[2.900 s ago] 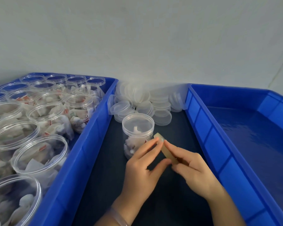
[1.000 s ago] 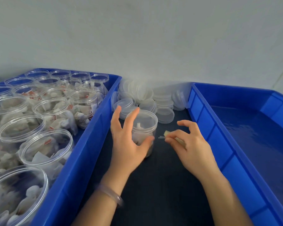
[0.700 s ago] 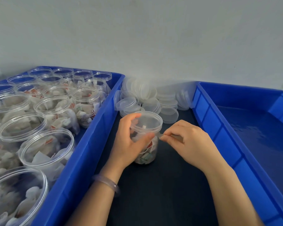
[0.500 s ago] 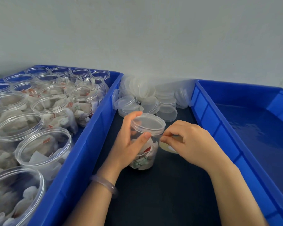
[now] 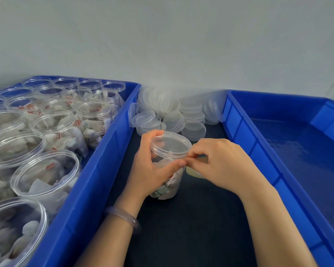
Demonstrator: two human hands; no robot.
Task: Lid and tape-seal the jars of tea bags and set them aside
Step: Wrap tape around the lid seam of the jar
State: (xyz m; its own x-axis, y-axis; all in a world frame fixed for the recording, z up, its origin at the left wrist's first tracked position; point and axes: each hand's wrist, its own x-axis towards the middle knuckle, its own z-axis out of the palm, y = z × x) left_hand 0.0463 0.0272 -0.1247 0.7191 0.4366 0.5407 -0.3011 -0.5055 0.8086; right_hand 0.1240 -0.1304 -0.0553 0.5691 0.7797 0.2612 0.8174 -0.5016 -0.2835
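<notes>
The left hand curls round the clear plastic jar of tea bags, its clear round lid on, while the right hand pinches pale beige tape at the rim, so sealing seems barely begun, with open jars crowding the blue plastic crate at 9 o'clock.

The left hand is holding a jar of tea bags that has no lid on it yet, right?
No. The jar in the left hand has its clear lid on, as the head view shows. The left hand does hold that jar of tea bags. The right hand holds tape beside it.
</notes>
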